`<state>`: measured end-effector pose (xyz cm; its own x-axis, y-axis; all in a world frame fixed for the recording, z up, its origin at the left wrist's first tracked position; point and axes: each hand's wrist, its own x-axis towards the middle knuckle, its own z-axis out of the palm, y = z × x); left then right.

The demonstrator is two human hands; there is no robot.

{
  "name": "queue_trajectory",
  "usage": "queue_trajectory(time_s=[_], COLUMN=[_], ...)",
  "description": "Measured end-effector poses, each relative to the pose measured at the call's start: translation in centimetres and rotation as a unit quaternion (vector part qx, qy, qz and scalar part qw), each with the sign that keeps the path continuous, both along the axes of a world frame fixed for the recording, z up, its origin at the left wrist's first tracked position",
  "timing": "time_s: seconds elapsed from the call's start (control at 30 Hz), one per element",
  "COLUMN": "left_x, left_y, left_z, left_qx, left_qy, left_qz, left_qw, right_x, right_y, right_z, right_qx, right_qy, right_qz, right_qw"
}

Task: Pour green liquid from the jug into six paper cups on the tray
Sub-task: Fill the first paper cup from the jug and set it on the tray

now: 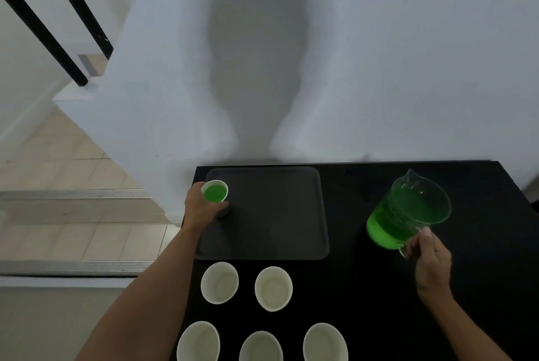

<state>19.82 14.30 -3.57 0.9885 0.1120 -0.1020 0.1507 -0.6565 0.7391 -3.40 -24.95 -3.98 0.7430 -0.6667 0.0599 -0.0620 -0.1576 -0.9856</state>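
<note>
Left hand grips the filled cup on the tray; right hand holds the jug.

Indoor spot, bare & plain; exact kind can't be told. Black surface set against a white wall. To the left, beige tiled floor w/ steps edged in ribbed metal strips, plus a black metal frame at upper left. On the surface: dark tray, paper cups, clear jug of green liquid.

Black table against white wall; black metal frame, tiled floor at left.
</note>
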Motion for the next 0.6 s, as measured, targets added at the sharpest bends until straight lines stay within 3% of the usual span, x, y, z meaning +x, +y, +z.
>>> queue_trajectory(time_s=[0.6], left_x=[0.72], left_y=[-0.10], left_z=[-1.06], left_qx=[-0.015], left_qy=[0.007], left_qz=[0.011], left_qw=[1.000], right_x=[-0.15], right_y=[-0.63], right_z=[-0.29], right_qx=[0.017], right_qy=[0.025], right_qz=[-0.001], right_qw=[1.000])
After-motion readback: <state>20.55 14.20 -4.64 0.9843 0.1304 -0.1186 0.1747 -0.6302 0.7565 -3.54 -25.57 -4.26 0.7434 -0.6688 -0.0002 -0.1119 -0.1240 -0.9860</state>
